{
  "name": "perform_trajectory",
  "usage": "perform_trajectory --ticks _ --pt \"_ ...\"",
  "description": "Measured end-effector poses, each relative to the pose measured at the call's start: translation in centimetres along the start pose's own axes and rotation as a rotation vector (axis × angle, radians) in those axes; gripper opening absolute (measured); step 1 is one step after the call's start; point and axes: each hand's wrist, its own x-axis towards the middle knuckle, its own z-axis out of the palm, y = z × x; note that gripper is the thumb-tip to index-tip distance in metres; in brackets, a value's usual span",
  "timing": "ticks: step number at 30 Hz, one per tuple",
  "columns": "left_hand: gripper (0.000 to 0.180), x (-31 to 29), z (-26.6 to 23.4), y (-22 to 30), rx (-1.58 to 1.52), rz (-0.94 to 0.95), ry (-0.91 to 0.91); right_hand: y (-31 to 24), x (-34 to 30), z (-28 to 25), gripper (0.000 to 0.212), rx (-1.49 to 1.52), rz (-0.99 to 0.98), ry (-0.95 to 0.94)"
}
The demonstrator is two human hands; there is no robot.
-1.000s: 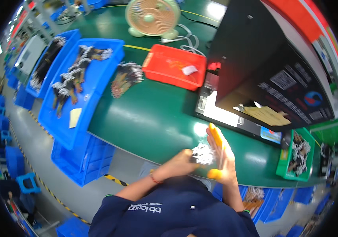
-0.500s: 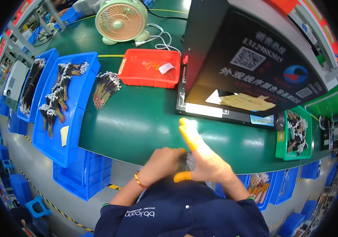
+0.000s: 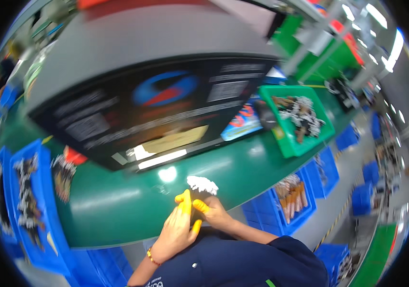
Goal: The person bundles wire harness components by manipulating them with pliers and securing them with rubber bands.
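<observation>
a long green workbench (image 3: 104, 215) spans the view, with a boxy black-fronted machine (image 3: 132, 122) standing on it beyond the hands. at the far left is a long blue bin (image 3: 52, 210) with several wire bundles in it; near the right end of the bench a green bin (image 3: 288, 150) holds a heap of white-tipped bundles, and below the bench edge a lower blue bin (image 3: 262, 210) holds more. a sliver of a red tray (image 3: 74, 155) shows past the machine, just beside loose bundles (image 3: 63, 177) lying on the bench. the left hand (image 3: 175, 232) lays its fingers straight along the near-left side of a wire bundle (image 3: 201, 188), its thumb apart from them; whether it bears any of the hold cannot be told. the right hand (image 3: 216, 215) is closed around the bundle from the right, thumb across it. the bundle is between the hands over the bench's near edge, white connector ends pointing toward the machine. it seems mid-handling, gathered but not set down; which binned bundles are finished cannot be told. smallest are the yellow finger cots (image 3: 186, 203) and a beaded bracelet (image 3: 152, 257).
</observation>
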Motion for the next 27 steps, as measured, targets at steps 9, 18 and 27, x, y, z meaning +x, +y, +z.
perform_trajectory --ticks 9,18,27 --pt "0.034 0.0 -0.5 -0.9 -0.271 -0.037 -0.052 -11.8 -1.4 -19.5 0.028 0.73 -0.289 0.427" --pt "0.032 -2.6 -1.6 -3.8 -0.27 -0.22 0.26 -8.2 1.9 -14.9 0.022 0.239 -0.233 0.41" --pt "0.031 -5.2 -4.0 -5.7 -0.18 -0.315 0.499 -2.1 5.6 0.7 0.048 -1.423 -0.241 -0.066"
